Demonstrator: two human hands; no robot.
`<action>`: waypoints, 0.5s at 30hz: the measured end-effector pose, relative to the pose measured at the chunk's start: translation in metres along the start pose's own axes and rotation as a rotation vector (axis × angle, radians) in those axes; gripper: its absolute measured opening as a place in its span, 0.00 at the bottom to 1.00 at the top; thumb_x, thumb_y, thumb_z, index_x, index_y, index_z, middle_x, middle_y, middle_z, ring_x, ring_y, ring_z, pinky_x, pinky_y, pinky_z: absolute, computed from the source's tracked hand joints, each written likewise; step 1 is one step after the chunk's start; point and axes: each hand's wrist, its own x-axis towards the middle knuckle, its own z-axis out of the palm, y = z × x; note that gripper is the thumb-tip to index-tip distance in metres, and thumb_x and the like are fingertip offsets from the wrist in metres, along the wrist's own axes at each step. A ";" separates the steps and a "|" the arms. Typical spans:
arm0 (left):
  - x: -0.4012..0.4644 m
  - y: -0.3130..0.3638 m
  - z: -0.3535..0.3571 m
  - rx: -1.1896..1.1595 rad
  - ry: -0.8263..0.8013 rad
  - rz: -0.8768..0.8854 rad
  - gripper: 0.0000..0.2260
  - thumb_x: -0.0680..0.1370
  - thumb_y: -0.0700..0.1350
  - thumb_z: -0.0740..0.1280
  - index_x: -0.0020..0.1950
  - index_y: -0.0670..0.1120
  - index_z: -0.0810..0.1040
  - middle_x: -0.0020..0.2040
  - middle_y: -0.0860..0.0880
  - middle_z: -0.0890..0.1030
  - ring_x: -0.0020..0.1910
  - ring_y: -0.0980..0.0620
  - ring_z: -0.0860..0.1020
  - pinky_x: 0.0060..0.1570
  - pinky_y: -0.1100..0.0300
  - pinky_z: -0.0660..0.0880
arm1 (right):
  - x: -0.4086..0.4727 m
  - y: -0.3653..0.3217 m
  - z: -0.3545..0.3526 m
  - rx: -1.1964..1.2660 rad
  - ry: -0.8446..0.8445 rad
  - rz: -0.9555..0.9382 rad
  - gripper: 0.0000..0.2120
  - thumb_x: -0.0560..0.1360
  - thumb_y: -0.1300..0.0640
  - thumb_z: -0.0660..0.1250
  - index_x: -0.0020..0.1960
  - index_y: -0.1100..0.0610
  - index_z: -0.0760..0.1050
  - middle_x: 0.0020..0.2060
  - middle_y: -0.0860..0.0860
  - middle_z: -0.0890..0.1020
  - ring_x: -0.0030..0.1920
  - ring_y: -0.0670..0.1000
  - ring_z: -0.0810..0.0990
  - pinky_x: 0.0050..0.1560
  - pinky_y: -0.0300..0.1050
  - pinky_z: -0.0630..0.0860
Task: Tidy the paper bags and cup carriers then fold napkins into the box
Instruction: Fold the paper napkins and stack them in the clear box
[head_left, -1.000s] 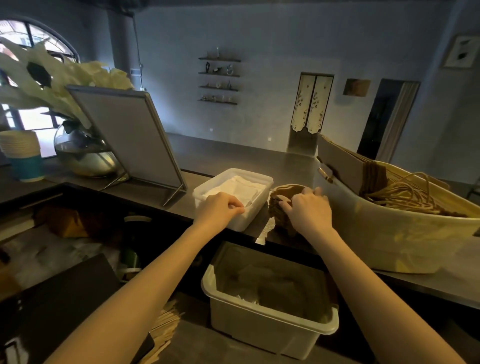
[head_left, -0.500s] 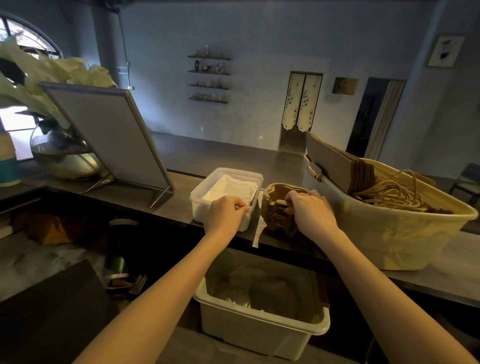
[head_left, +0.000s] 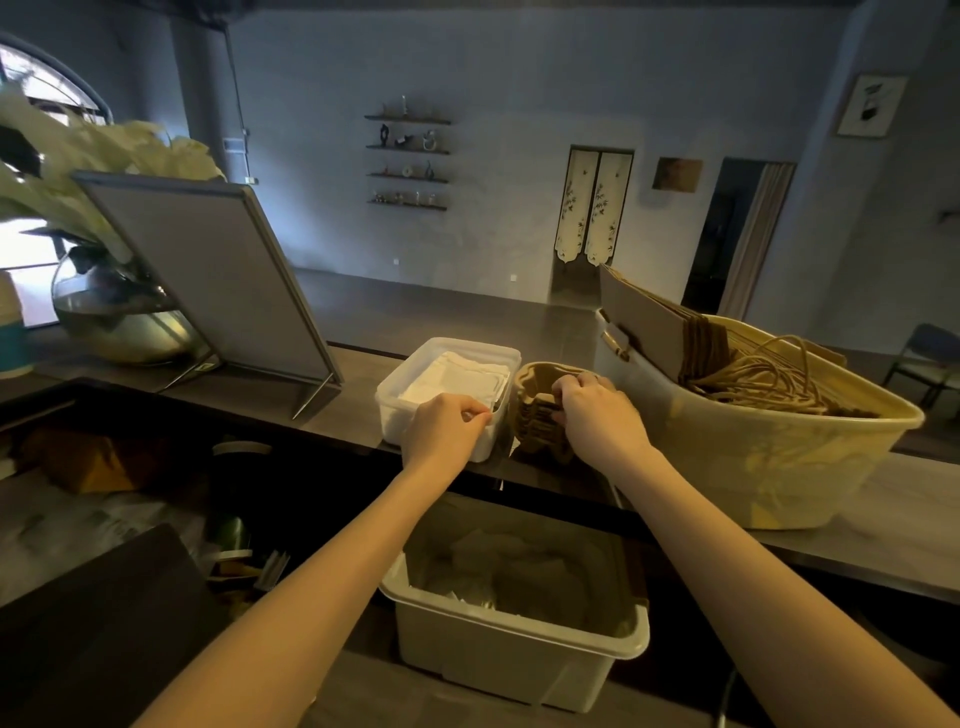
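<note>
Napkins (head_left: 457, 376) lie stacked in the white box (head_left: 498, 353) on the counter (head_left: 363, 364). The left hand (head_left: 444, 428) pinches the box's near rim, and the right hand (head_left: 597, 415) grips the cup carriers (head_left: 535, 415) beside it.

Two bare forearms reach in from the near edge, with no sleeves, watch or bracelets anywhere along them. The left hand (head_left: 445, 426) and right hand (head_left: 597, 415) are ungloved. Whether any rings are worn cannot be told in the dim light.
</note>
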 end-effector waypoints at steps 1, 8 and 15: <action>0.000 0.001 -0.001 -0.001 -0.013 -0.003 0.11 0.79 0.49 0.63 0.57 0.48 0.81 0.56 0.49 0.81 0.51 0.51 0.77 0.46 0.60 0.75 | -0.002 0.000 0.000 0.025 0.027 -0.004 0.18 0.79 0.55 0.61 0.67 0.57 0.68 0.64 0.55 0.73 0.64 0.55 0.70 0.61 0.49 0.70; -0.007 0.036 -0.014 0.046 0.052 0.105 0.12 0.81 0.48 0.58 0.56 0.46 0.79 0.53 0.47 0.81 0.45 0.53 0.76 0.43 0.60 0.75 | -0.030 0.007 -0.039 0.330 0.312 0.030 0.11 0.79 0.54 0.60 0.58 0.56 0.76 0.50 0.52 0.81 0.47 0.48 0.79 0.46 0.43 0.79; -0.021 0.095 0.011 -0.297 -0.134 0.091 0.08 0.81 0.47 0.59 0.48 0.49 0.78 0.41 0.53 0.79 0.42 0.54 0.78 0.46 0.58 0.78 | -0.077 0.055 -0.077 0.421 0.505 0.195 0.10 0.80 0.53 0.59 0.52 0.55 0.78 0.40 0.49 0.81 0.37 0.44 0.77 0.37 0.33 0.71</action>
